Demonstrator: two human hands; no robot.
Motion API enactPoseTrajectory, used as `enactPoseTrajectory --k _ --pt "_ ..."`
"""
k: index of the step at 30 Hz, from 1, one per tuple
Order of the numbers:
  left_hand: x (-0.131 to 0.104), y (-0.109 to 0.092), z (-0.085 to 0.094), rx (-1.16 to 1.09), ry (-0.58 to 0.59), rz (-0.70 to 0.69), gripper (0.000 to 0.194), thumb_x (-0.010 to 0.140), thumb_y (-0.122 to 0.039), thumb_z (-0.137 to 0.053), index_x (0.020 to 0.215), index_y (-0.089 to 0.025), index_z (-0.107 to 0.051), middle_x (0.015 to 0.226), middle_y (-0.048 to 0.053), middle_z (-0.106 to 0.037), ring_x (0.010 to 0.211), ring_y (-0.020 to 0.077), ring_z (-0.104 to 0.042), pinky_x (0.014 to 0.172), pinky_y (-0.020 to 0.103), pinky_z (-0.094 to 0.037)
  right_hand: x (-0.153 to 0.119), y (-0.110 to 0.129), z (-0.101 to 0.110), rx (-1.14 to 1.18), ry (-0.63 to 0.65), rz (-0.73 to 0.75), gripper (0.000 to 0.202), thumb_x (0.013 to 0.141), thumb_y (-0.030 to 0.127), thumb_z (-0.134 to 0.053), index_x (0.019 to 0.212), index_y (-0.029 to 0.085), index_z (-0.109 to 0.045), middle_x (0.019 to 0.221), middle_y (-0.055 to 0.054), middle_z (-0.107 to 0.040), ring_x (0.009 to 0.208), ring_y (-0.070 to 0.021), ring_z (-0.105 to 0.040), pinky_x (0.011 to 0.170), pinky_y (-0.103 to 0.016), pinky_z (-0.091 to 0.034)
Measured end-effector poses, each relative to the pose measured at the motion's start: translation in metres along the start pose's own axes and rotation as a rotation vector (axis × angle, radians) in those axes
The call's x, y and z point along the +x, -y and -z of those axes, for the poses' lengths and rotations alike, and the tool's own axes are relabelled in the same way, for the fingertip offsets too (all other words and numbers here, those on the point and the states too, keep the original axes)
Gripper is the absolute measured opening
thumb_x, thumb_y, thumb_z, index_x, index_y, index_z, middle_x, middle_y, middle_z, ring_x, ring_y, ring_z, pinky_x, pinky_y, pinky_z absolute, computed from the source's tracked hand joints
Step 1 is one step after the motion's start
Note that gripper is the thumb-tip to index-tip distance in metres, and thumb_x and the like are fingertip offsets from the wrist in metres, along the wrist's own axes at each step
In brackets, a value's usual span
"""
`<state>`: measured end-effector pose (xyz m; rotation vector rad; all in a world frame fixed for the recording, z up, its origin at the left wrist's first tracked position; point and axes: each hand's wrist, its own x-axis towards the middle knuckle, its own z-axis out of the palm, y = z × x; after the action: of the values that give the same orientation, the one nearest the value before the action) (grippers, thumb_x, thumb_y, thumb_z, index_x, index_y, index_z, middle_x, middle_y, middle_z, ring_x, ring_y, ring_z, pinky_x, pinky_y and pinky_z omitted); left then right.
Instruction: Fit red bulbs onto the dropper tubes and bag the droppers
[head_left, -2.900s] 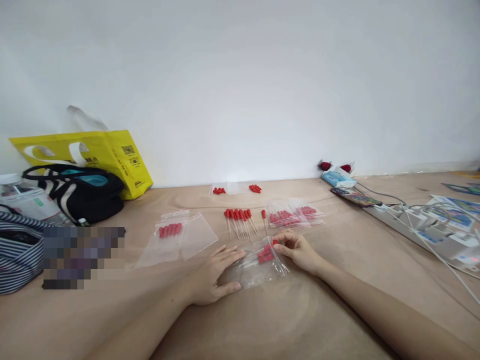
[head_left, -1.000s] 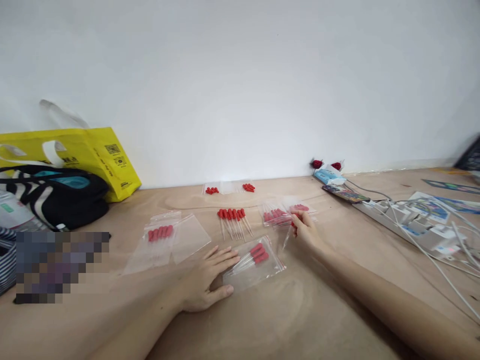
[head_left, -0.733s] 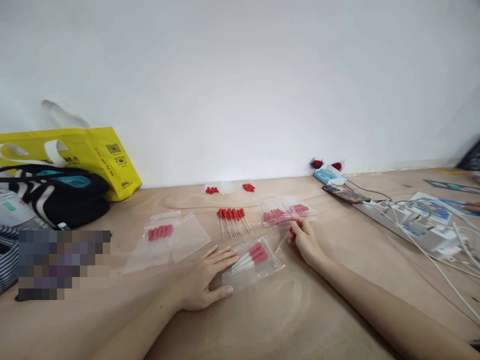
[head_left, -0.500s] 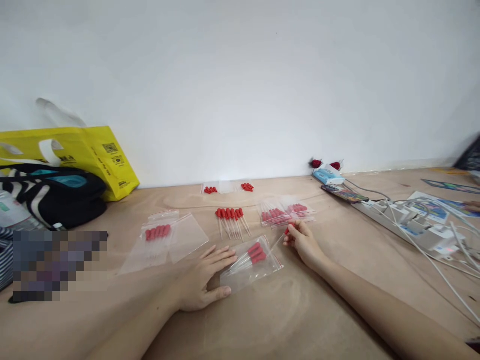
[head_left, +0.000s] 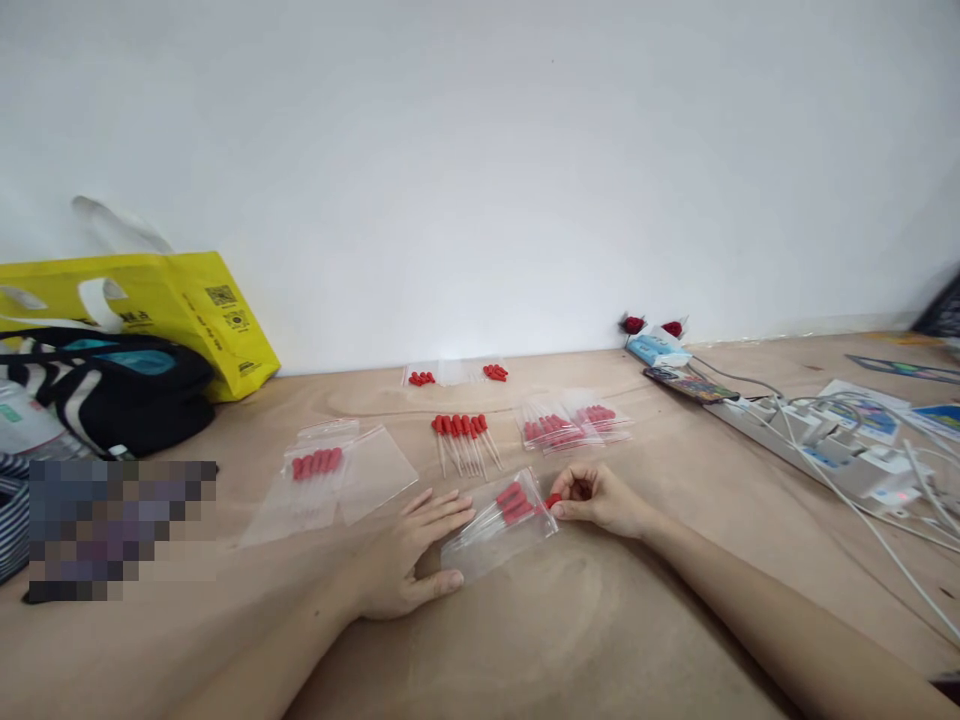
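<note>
My left hand (head_left: 409, 555) lies flat with fingers spread, its fingertips and thumb at the left edge of a clear zip bag (head_left: 480, 565). Inside that bag are several glass droppers (head_left: 513, 500) with red rubber bulbs. At the bag's right-hand mouth, my right hand (head_left: 592, 497) pinches one more dropper (head_left: 553, 500) by its red bulb; its tube runs into the bag. Just beyond the bag, a row of loose droppers (head_left: 461, 430) lies on the wooden table (head_left: 585, 630).
Filled bags of droppers lie at left (head_left: 316, 465), right (head_left: 559, 430) and far back (head_left: 454, 372). A yellow tote bag (head_left: 225, 330) and a black bag (head_left: 150, 380) stand at left. A power strip (head_left: 840, 455) with cables lies at right.
My right hand has moved left and toward me, sliding the pinched dropper into the bag's mouth up to near its bulb. My left hand has stayed in place.
</note>
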<state>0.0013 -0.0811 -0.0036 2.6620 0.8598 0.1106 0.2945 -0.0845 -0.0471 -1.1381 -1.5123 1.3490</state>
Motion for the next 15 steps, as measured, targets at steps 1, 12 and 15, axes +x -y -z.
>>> enactPoseTrajectory --k 1,12,15 --pt "0.0 0.0 0.001 0.001 0.006 0.001 0.057 0.082 -0.05 -0.045 0.132 -0.027 -0.032 0.139 0.003 -0.032 0.129 0.0245 -0.026 0.106 0.05 -0.015 0.0 0.0 -0.002 -0.007 0.015 0.01 0.032 0.054 0.038 -0.076 0.067 0.015 -0.059 0.055 0.004 -0.053 0.049 -0.0059 -0.043 0.047 -0.02 -0.032" --pt "-0.001 0.008 -0.007 -0.003 -0.041 -0.029 0.057 0.081 -0.049 -0.047 0.133 -0.03 -0.031 0.139 0.002 -0.033 0.128 0.0253 -0.027 0.106 0.05 -0.014 0.002 0.003 -0.01 -0.068 0.157 0.05 0.03 0.061 0.044 -0.069 0.069 0.015 -0.065 0.064 -0.001 -0.063 0.056 -0.0095 -0.051 0.055 -0.022 -0.039" --pt "-0.001 0.006 -0.004 -0.001 -0.028 -0.018 0.058 0.081 -0.049 -0.047 0.133 -0.03 -0.03 0.139 0.002 -0.033 0.128 0.0256 -0.027 0.106 0.05 -0.015 0.003 0.003 -0.014 -0.054 0.143 0.041 0.03 0.062 0.045 -0.067 0.068 0.016 -0.061 0.061 0.001 -0.059 0.054 -0.0086 -0.048 0.053 -0.021 -0.036"
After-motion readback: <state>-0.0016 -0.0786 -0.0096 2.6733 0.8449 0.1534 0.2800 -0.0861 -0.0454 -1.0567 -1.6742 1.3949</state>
